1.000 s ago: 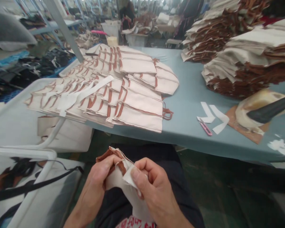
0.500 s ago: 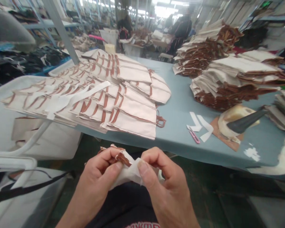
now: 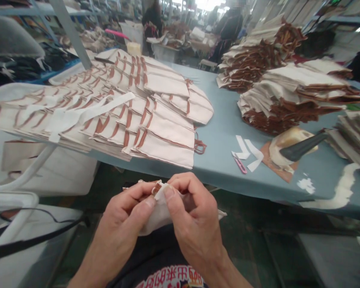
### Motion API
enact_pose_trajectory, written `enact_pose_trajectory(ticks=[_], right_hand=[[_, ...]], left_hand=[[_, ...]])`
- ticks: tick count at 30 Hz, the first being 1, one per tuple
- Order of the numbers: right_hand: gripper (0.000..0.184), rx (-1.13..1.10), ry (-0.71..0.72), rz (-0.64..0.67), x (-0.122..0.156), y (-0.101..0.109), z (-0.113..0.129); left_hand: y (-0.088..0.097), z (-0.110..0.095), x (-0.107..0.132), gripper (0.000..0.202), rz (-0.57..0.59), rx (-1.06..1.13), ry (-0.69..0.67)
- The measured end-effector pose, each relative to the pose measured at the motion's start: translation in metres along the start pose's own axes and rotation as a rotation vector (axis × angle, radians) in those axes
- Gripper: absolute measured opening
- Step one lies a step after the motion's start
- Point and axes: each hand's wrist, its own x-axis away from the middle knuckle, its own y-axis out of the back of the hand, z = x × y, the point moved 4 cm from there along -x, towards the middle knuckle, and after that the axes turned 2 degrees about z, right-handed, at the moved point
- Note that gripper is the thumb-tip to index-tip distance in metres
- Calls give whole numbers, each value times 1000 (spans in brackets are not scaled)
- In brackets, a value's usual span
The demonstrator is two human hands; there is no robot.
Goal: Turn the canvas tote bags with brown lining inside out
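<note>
Between my two hands is a cream fabric piece (image 3: 156, 219) with brown edging, held in front of my lap below the table's near edge. My left hand (image 3: 124, 218) pinches it by the brown-edged corner, thumb on top. My right hand (image 3: 192, 214) grips the cloth close beside, its thumb pressed down near the left fingertips. Part of the cloth is hidden behind the right hand, and a pale tip of it sticks out on the right. Beyond my hands, overlapping cream pieces with brown trim (image 3: 168, 138) cover the table's left side.
The blue-green table (image 3: 216, 154) carries a pink thread snipper (image 3: 239, 163), white strips (image 3: 253, 154) and a dark-handled tool (image 3: 303, 147) on a brown scrap. Tall stacks of cream and brown pieces (image 3: 276, 104) stand at right. A white tubular frame (image 3: 12, 200) is at left.
My right hand has moved left, closer to my left hand, and the white end it pinched has come against the brown edge. The view has tilted down slightly.
</note>
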Motion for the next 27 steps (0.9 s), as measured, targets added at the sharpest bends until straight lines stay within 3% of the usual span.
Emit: enact_pose_trajectory(ticks=[5,13,23,27], right_hand=[[21,1,-53,-48,2,-4,-7],[20,-37,78,-63,0,-2,-10],[19,100,141,-114,2,-7,-14],[19,72,105,-116,3,-7,-16]], left_hand=[[-2,-1,-1,35,-10,-37,-28],[-5,-3,-5,41,-48,30,47],[-11,-7,-7,26,-91,128,63],[-15,-9,-9,24,-134,179,98]])
